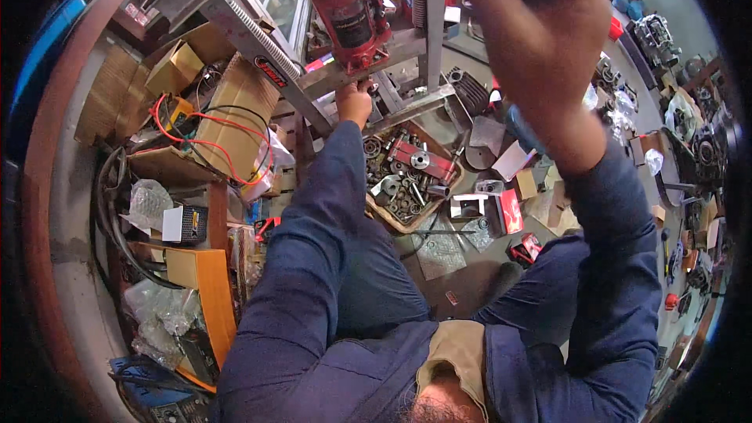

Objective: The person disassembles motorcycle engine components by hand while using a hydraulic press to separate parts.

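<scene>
Navy-sleeved right hand [548, 27] up high

Floor, between the knees and beyond: grey, littered.
On the floor [470, 270] stands a worn tray [402, 227], centre; bubble wrap [440, 258] lies nearer, a red-and-white box [510, 211] to the right, a small reddish slip [452, 298] nearest.

- A mechanical workshop, crowded and well used.
- A red bottle jack [346, 25] sits within a steel frame [262, 55].
- A tray [398, 225] brims with loose, grimy metal parts [403, 202].
- A finned metal piece [470, 92] lies beyond it; an engine-like assembly [656, 36] stands upper right.
- Opened cardboard box [241, 106], bubble wrap [439, 257].
</scene>
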A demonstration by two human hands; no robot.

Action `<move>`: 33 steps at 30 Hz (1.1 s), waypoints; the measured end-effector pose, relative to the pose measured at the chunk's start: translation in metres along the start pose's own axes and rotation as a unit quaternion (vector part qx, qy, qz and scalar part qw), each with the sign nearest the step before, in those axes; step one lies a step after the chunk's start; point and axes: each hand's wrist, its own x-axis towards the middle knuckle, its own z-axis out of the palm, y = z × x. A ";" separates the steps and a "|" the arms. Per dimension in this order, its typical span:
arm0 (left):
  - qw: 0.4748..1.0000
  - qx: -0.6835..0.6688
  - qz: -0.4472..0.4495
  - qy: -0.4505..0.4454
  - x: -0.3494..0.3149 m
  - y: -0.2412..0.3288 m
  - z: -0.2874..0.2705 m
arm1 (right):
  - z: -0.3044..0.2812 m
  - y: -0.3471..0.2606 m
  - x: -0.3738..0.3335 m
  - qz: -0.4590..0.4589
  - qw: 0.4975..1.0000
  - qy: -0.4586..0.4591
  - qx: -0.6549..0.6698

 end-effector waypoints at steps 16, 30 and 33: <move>0.995 0.081 0.037 0.048 -0.004 -0.006 0.007 | -0.014 -0.034 -0.044 0.063 0.988 -0.120 0.071; 0.998 0.018 0.046 0.031 -0.002 -0.013 0.008 | -0.010 -0.030 -0.024 0.103 0.988 -0.031 0.115; 1.000 -0.002 0.013 -0.003 -0.003 -0.004 0.014 | -0.025 -0.039 -0.133 -0.018 0.940 -0.321 0.112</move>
